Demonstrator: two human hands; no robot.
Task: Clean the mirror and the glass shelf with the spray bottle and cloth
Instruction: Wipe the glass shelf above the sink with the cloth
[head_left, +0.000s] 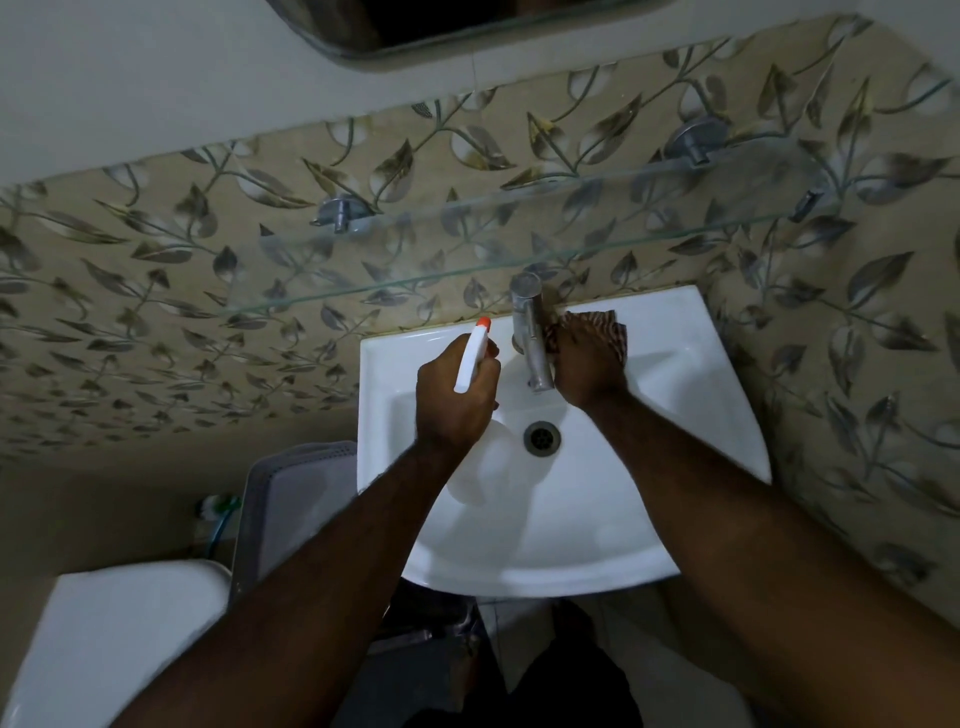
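My left hand grips a white spray bottle with an orange nozzle tip, held over the white sink; its round body shows below my wrist. My right hand is closed on a brown striped cloth, pressed beside the chrome tap at the back of the sink. The glass shelf runs across the leaf-patterned wall above the sink, on two chrome brackets. Only the lower edge of the mirror shows at the top.
A grey plastic basket stands left of the sink. A white toilet cistern lid is at the lower left. The sink drain lies between my forearms. The tiled wall closes in on the right.
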